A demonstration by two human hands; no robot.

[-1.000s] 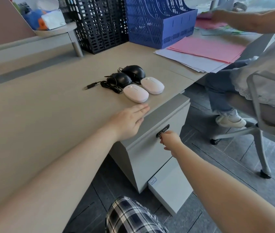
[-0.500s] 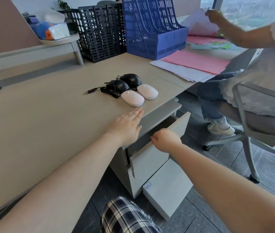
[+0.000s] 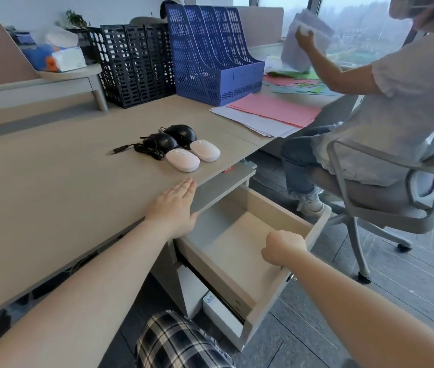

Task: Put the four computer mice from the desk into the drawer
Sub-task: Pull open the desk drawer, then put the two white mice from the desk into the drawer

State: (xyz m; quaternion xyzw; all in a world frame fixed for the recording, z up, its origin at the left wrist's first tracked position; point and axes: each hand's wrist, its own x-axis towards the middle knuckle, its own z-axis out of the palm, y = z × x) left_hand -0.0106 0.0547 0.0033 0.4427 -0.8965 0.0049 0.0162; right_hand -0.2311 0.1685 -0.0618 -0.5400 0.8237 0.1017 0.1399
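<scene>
Our left hand point(image 3: 174, 208) lies spread flat on the tabletop point(image 3: 51, 181), likely bracing, while our right hand point(image 3: 285, 247) is curled over the drawer point(image 3: 237, 243) front, apparently gripping it. The four mice point(image 3: 182, 148) sit clustered near the edge, within reach.

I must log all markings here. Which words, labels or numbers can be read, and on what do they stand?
None can be read.
White box under the drawer: small label, too blurred.
Tissue box: print too small.
Red tag under the desk edge: illegible.
</scene>
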